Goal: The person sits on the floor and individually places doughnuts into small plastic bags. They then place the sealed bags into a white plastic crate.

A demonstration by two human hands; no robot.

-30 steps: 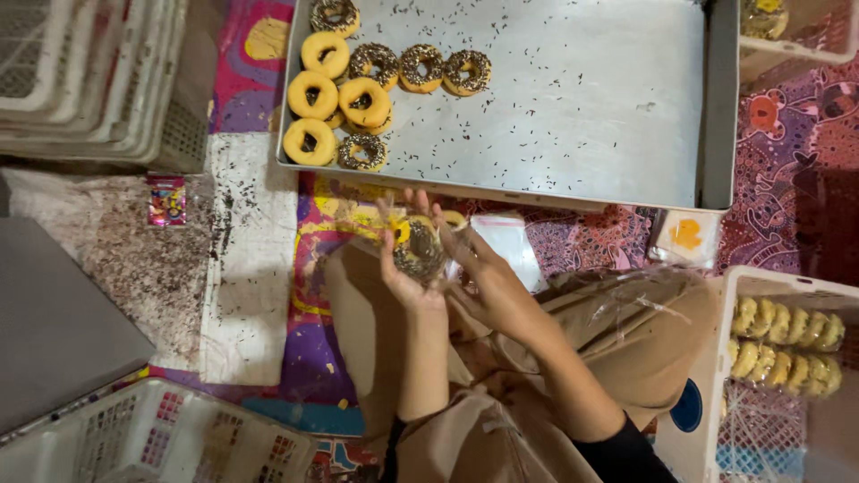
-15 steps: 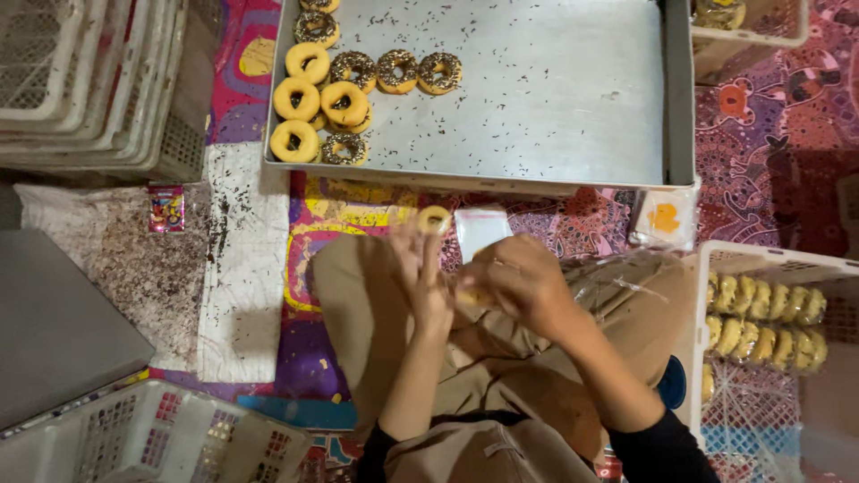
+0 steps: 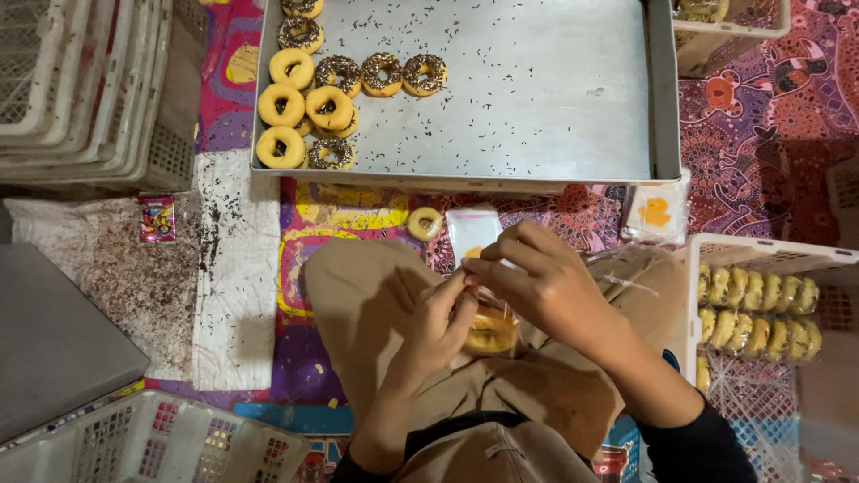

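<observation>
Both my hands had dropped lower over my lap since a moment before, and the plain doughnut I had held up by my fingertips was now lying on the patterned mat, just below the front edge of the metal tray; that loose doughnut sat beside a small clear packet. My left hand and my right hand were closed together around a glazed doughnut in a clear plastic wrapper, fingers pinching the top of the wrapper, well below the tray and over my tan trousers. On the tray itself, a cluster of doughnuts filled the far left corner, some plain yellow, some covered in dark sprinkles, and loose sprinkles were scattered over the bare metal. Right of the tray's front corner lay a small packet with an orange print. Below and to the right of the tray, a white plastic basket held rows of wrapped doughnuts standing on edge. Left of the tray stood a stack of white crates, and below them a white cloth was speckled with sprinkles, with a small pink sachet beside it.
</observation>
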